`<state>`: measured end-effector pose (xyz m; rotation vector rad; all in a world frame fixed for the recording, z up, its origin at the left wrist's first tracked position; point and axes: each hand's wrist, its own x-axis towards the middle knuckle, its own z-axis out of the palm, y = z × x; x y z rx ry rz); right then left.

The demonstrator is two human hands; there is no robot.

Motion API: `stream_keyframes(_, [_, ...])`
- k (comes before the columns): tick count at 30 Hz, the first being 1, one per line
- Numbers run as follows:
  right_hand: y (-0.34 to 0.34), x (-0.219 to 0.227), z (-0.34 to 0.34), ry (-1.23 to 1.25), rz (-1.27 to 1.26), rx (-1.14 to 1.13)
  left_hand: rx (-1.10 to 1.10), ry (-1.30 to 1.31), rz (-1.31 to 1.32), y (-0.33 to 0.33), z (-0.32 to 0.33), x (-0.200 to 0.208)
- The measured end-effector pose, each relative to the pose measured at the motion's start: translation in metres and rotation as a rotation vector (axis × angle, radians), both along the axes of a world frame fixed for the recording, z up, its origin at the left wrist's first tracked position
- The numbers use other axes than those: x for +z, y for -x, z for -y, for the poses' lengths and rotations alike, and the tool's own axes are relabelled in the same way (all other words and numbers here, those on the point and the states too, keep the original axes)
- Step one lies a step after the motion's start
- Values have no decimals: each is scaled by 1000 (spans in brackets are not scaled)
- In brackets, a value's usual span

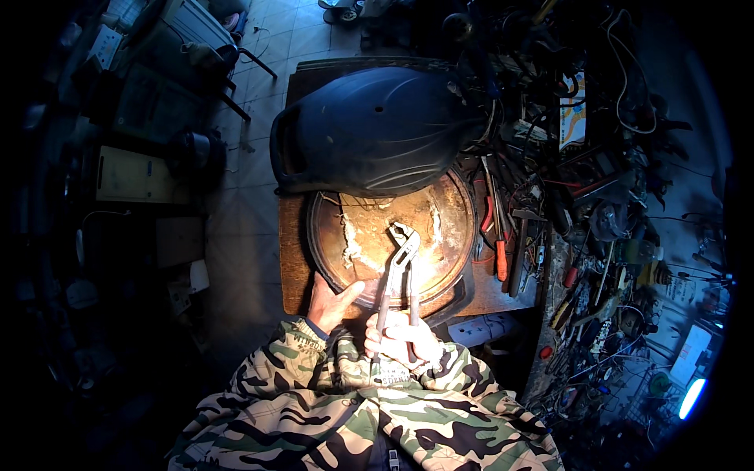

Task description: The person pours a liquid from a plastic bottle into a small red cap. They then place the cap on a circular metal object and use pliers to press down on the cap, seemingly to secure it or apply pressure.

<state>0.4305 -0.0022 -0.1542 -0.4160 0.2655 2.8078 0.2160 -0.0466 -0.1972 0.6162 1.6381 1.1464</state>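
A round, rust-brown metal pan (pixel 375 275) with a raised rim lies on a wooden table in front of me, brightly lit. White crusty streaks run down its inside. At its lower left edge my left hand (pixel 328 303) holds the rim, thumb stretched over it and the other fingers partly hidden. Closed round the long handles of water pump pliers (pixel 405 250) is my right hand (pixel 403 341), close to my jacket. The pliers point away from me over the pan, their jaws slightly apart. A large dark plastic cover (pixel 377 129) hides the pan's far part.
Wooden table edge (pixel 294 259) shows at the left. Right of the pan lie a red-handled screwdriver (pixel 501 259), a hammer (pixel 521 243) and other hand tools. Cluttered tools and cables fill the right side. A yellowish box (pixel 133 174) stands at the left beside the tiled floor (pixel 247 180).
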Motion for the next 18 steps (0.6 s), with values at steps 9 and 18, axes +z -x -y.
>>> stream_keyframes(9, [3, 5, -1, -10, -18, -20, -41, 14, 78, -1, -6, 19])
stream_keyframes(18, [3, -3, 4, 31, -73, -29, -45, 46, 41, 0, -10, 29])
